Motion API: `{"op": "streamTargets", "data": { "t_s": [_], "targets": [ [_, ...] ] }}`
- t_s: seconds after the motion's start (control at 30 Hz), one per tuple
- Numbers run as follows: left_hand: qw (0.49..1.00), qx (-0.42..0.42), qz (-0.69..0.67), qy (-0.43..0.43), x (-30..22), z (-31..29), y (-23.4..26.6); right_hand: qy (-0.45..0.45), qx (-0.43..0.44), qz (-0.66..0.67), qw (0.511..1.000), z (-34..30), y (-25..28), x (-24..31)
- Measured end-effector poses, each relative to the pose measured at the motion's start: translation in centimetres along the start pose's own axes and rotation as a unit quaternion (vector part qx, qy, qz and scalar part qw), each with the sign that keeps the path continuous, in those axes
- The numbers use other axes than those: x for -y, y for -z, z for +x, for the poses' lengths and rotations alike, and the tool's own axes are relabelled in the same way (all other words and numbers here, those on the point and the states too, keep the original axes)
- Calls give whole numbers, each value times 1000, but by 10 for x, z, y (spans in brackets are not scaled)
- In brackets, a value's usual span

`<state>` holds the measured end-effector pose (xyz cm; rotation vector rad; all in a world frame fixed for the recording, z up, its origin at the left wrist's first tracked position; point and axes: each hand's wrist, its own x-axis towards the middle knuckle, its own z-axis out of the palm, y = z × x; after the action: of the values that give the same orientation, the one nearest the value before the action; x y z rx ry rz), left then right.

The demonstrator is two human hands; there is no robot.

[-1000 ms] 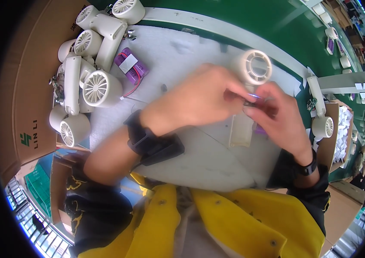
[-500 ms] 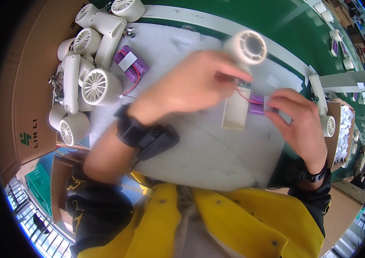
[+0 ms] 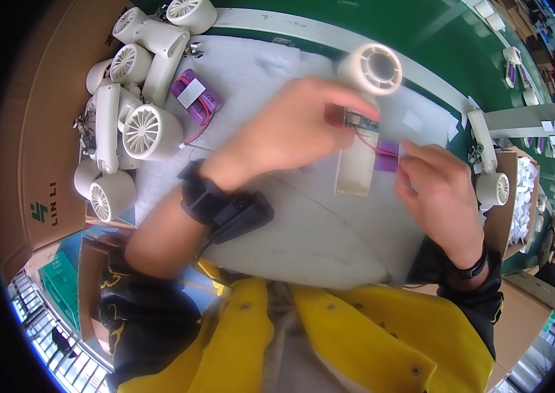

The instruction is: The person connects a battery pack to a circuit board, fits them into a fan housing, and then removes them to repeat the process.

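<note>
A cream handheld fan housing (image 3: 355, 167) lies on the white foam sheet, its round head pointing away from me. Between the thumb and fingers of my left hand (image 3: 297, 128) is a small circuit board (image 3: 364, 122), held over the upper part of the handle. Red wire runs from the board to a purple battery pack (image 3: 387, 157) just right of the handle. My right hand (image 3: 444, 193) has its fingers closed at the pack's right end, by a white pad (image 3: 402, 152). Its fingertips partly hide that end.
Several cream fan housings (image 3: 153, 131) are heaped at the left beside a tall cardboard box (image 3: 42, 150). Another purple battery pack (image 3: 194, 98) with wires lies near them. On the right, a fan housing (image 3: 487, 154) stands near a carton of white pieces (image 3: 521, 203).
My right hand's fingers have drawn together at the battery pack's right end. My left hand has shifted a little, and more of the circuit board shows.
</note>
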<state>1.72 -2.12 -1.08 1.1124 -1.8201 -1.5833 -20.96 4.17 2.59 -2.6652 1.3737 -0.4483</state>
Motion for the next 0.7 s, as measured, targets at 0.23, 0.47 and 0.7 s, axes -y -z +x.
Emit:
{"op": "streamTargets", "data": {
  "t_s": [0.23, 0.47, 0.7],
  "targets": [
    [1000, 0, -12, -25, 8, 0, 1, -63, 35, 75, 995, 3, 6, -13],
    [999, 2, 1, -39, 9, 3, -1, -58, 30, 76, 995, 2, 12, -13],
    [998, -2, 15, -55, 9, 4, -1, -53, 31, 65, 996, 2, 13, -11]
  ]
}}
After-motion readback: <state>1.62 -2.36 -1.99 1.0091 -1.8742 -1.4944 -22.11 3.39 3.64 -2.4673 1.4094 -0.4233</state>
